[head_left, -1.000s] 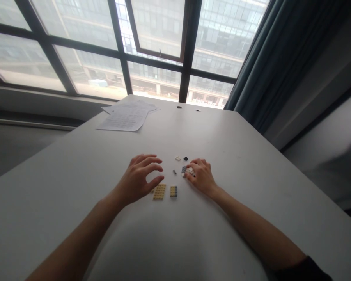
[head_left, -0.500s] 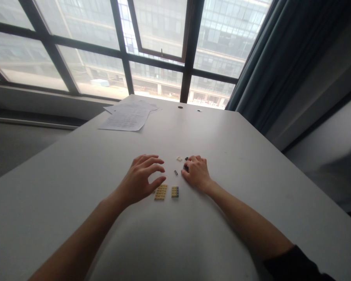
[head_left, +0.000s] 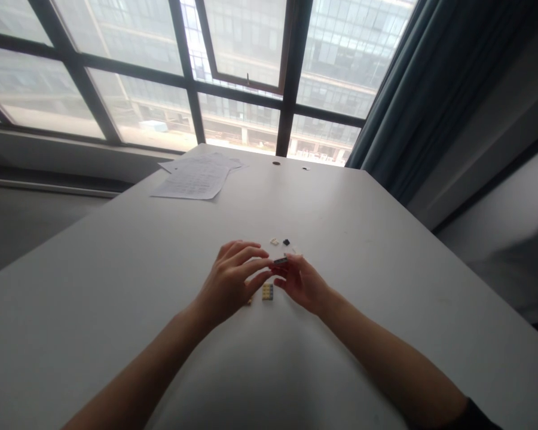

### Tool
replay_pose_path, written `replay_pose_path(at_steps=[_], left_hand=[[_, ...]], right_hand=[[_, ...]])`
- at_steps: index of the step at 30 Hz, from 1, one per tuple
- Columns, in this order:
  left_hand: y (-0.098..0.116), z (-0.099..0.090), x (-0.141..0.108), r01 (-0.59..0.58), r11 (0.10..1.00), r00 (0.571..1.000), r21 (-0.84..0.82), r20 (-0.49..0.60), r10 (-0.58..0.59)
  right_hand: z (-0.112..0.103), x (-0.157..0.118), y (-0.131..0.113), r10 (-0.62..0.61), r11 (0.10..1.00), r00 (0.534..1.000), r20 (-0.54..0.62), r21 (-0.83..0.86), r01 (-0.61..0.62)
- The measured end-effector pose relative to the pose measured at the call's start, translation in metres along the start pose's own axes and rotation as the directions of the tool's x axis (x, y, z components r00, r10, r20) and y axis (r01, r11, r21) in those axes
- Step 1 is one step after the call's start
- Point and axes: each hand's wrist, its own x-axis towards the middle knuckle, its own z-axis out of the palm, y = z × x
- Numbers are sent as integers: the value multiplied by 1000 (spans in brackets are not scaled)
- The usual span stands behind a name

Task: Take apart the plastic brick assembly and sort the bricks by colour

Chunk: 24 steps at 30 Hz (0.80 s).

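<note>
My right hand [head_left: 302,283] holds a small dark grey piece [head_left: 280,261] between thumb and fingers, lifted over the table. My left hand [head_left: 237,275] is at the piece's left end, fingers apart; whether its fingertips touch the piece is hard to tell. A small yellow and grey studded block [head_left: 268,292] lies just below the two hands. Beside it, a yellow studded piece [head_left: 249,302] is mostly hidden under my left hand. Beyond the hands lie a white piece [head_left: 274,242] and a black piece [head_left: 286,242].
The white table [head_left: 341,227] fills the middle. Printed papers [head_left: 192,179] lie at its far left. A round hole [head_left: 276,163] and a small dark and white item [head_left: 305,168] are near the far edge. Windows and a dark curtain [head_left: 394,119] stand behind.
My right hand has lifted the dark grey piece off the table and turned. My left hand has moved right towards it, now covering most of the yellow piece. The black piece is uncovered.
</note>
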Motion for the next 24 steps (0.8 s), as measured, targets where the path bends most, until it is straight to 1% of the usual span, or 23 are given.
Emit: replay_pose_path(at_steps=[2,3,4,5,6,7,8,9,10,11,12,13,15,17,19,21,24], left_hand=[[2,-1,1,-12,1000,1000,-7,-11,12],[2,-2,1,-17,1000,1000,-10,-6,17],[1,-3,1,-18,1000,1000,-10,5,18],[-1,-3,1,-14,1000,1000,-7,17,14],[-3,-3,0,-5,1000,1000,-1,29,5],[-6,-3,-1,5,1000,999,7,43,-5],[-8,-2,-3,15,1000,998,16,58,-16],[-11,0,-5,22,999,997,25,75,-24],[-13,2,-6,22,999,995,31,98,-25],[-14,4,-8,16,999,992,35,124,-21],[-16,6,-10,8,999,988,38,153,-14],[-16,7,-11,-1,999,984,38,178,-6],[-17,10,-13,-18,999,977,37,215,10],[-18,11,-14,-23,999,973,48,230,12],[-20,10,-15,-23,997,972,69,234,6],[-22,9,-15,-19,996,972,91,234,-3],[-24,8,-16,-17,994,973,107,232,-9]], right_hand=[[-2,-3,1,-39,995,999,9,-90,40],[-4,-4,0,-90,978,996,22,-188,92],[-9,-6,-1,-161,932,986,46,-323,167],[-14,-9,-2,-245,837,966,84,-485,254],[-20,-11,-2,-323,684,935,142,-648,335],[-26,-14,-3,-377,483,900,219,-782,393],[-32,-16,-3,-397,267,867,300,-866,422],[-38,-19,-2,-390,77,844,367,-901,427],[-43,-20,0,-369,-65,832,414,-904,422],[-46,-21,2,-346,-157,827,444,-896,415],[-48,-22,4,-329,-211,824,461,-887,411],[-50,-22,6,-325,-241,822,468,-881,406],[-49,-20,10,-329,-264,817,474,-877,402],[-49,-19,11,-330,-267,812,482,-873,409],[-50,-19,8,-344,-251,812,471,-880,404],[-55,-17,2,-384,-218,821,422,-906,363],[-66,-10,-11,-455,-161,839,300,-954,254]])
